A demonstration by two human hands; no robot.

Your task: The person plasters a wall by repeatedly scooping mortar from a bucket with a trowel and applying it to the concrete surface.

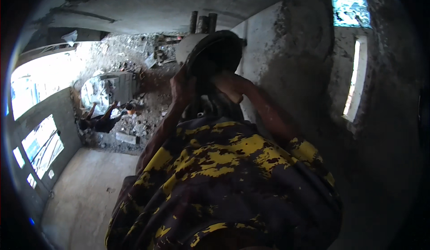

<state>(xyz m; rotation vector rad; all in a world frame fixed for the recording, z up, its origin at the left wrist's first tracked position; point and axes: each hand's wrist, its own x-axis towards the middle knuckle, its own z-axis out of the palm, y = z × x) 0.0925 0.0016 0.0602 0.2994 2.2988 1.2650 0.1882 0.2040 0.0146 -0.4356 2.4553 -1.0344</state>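
In front of my chest a bowl-shaped thing (190,45), pale outside and dark inside, is tilted with its opening toward me. It may be a hard hat or a basin; deep shadow hides which. My left hand (181,88) is closed on its lower left edge. At the lower right of the opening is my right hand (234,86), bent at the wrist, with its fingers lost in the dark inside. Whether those fingers hold anything is hidden.
Rubble (139,129) covers the ground at left, beside a pale concrete slab (89,174). Another person (101,123) reaches toward a large grey-white block (112,89). Several dark upright posts (203,24) stand beyond the bowl-shaped thing. A rough concrete wall (309,48) rises at right.
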